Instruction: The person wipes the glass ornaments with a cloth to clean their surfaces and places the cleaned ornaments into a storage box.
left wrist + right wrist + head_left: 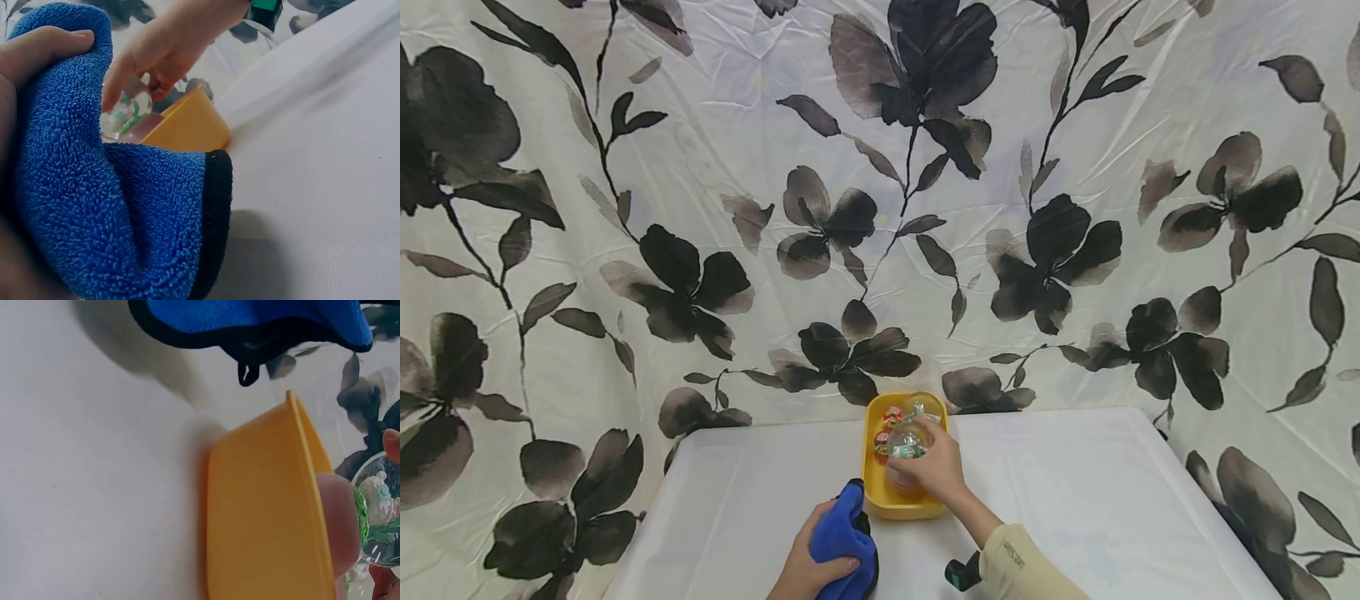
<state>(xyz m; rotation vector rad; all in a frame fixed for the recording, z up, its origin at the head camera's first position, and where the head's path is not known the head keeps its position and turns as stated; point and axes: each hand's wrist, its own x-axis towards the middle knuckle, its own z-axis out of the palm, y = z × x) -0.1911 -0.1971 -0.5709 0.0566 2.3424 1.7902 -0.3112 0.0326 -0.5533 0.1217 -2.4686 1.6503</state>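
My right hand (942,467) grips the clear dome of a snow globe (906,439), thumb and fingers on opposite sides of the glass. White and green shapes show inside the dome, and its pink base (340,519) sits partly below the rim of a yellow plastic bin (906,512). To the left of the bin's near end, my left hand (805,567) holds a folded blue towel (844,542) with black edging, thumb across its front. In the right wrist view a small black loop (248,374) hangs from the towel's edge.
Inside the bin, small red-and-green figures (883,442) lie along the left side, and another clear globe (922,406) is at the far end. The bin stands on a white-covered table (1052,475). Behind rises a floral curtain (955,275).
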